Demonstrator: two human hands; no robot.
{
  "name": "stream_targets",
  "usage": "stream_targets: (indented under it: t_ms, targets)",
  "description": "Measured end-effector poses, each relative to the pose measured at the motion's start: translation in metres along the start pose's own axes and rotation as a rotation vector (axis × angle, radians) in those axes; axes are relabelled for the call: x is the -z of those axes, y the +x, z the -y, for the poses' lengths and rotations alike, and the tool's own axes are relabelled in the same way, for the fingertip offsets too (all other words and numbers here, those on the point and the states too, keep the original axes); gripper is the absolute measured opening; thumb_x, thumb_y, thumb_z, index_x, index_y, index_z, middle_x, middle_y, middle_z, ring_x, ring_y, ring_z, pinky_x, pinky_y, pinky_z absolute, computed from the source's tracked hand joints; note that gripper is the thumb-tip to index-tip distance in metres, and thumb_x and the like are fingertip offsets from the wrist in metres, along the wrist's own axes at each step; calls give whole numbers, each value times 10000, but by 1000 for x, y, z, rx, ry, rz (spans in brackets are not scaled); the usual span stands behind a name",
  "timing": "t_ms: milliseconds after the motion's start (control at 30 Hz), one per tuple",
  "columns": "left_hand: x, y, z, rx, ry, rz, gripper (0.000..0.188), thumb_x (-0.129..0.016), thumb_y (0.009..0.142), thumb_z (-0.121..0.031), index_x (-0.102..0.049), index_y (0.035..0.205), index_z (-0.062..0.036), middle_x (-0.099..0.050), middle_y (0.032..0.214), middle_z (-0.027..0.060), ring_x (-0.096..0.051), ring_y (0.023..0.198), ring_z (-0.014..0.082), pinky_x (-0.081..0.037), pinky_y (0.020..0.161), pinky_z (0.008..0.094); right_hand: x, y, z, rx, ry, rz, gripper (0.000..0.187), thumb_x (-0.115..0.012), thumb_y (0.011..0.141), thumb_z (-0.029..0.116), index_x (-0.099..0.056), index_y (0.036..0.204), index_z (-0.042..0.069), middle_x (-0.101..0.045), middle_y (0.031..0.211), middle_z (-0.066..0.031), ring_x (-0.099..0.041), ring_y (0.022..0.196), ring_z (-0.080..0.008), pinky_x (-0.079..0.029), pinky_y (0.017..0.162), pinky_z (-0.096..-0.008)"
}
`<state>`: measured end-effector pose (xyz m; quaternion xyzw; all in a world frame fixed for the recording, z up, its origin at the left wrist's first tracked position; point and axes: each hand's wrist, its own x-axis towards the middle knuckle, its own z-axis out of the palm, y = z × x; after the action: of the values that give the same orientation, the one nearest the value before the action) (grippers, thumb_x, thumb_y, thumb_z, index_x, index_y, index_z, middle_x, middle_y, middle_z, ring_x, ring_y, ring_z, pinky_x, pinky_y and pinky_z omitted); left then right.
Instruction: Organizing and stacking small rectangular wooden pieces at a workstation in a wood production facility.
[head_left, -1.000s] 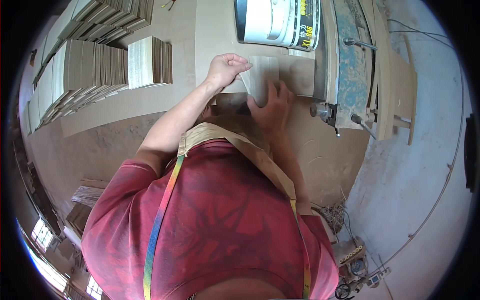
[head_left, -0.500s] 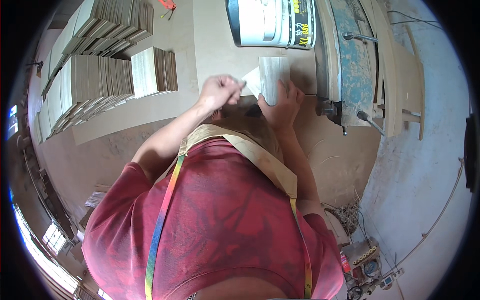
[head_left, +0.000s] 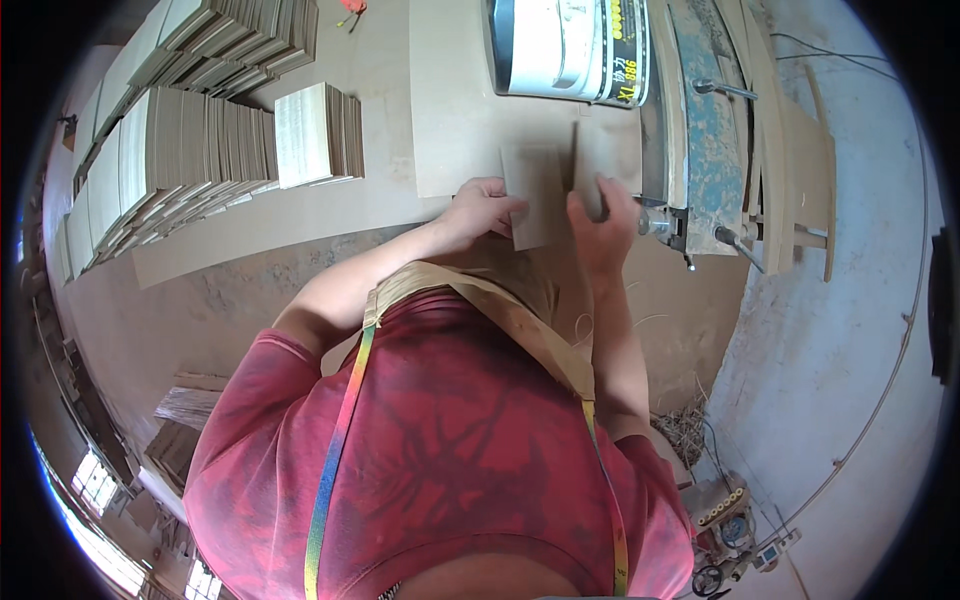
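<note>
My left hand (head_left: 482, 212) is closed on the near left edge of a thin rectangular wooden board (head_left: 536, 190), thumb on its face. The board stands tilted up in front of my apron and is slightly blurred. Just to its right, my right hand (head_left: 606, 228) grips a second, narrower wooden board (head_left: 590, 165), which is smeared by motion. A thin dark gap shows between the two boards. Both are held over the near edge of the workbench (head_left: 455, 130).
Stacks of thin boards (head_left: 190, 135) fill the left of the bench, with a smaller stack (head_left: 305, 135) beside them. A white bucket (head_left: 550, 50) stands at the far side. Close on the right is a blue, worn machine (head_left: 712, 130). A red tool (head_left: 352, 8) lies at the far left.
My left hand, free before, has moved right and taken hold of a board. My right hand has shifted right with its board. The pale piece beneath the board no longer shows there.
</note>
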<state>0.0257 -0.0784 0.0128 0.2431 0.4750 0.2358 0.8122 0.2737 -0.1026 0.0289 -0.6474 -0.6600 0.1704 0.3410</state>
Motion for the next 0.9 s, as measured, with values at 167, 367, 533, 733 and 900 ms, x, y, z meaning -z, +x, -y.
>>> stream_targets:
  t_ms: [167,367,533,733,900]
  targets:
    - [31,-4,-5,-31,-177,-41,149,-638,978,-27,-677,1119,4,-731,1050,123,-719,872,183,-604,828,290,-27,23,-31,60,-614,-172,465,-798,877,225,-714,1279,9,-697,1254,-198,-594,1170,-405,-531,945,-477]
    - [38,2,-13,-161,-479,160,300,-566,914,23,-668,1195,3,-726,1102,138,-718,901,198,-599,844,298,-65,66,-58,124,-741,-296,432,-768,902,229,-695,1259,-4,-681,1266,-212,-592,1186,-416,-526,946,-501]
    - [27,8,-26,-199,-529,84,413,-505,838,72,-643,1225,28,-712,1094,157,-702,954,200,-590,875,323,-59,75,7,174,-220,-59,480,-785,952,244,-673,1352,5,-675,1313,-199,-628,1154,-403,-534,994,-479]
    - [35,4,-23,-249,-387,133,350,-578,956,0,-623,1300,44,-726,1142,176,-716,998,224,-590,921,338,-65,-2,89,149,-1,116,593,-878,882,264,-670,1365,-11,-687,1347,-184,-654,1164,-366,-543,1013,-436]
    - [43,0,-17,-323,-380,321,300,-615,1062,-109,-613,1329,25,-730,1215,190,-718,1069,237,-572,975,314,-57,-15,92,-37,294,230,646,-903,843,319,-690,1360,-3,-668,1405,-183,-644,1211,-370,-549,1031,-451]
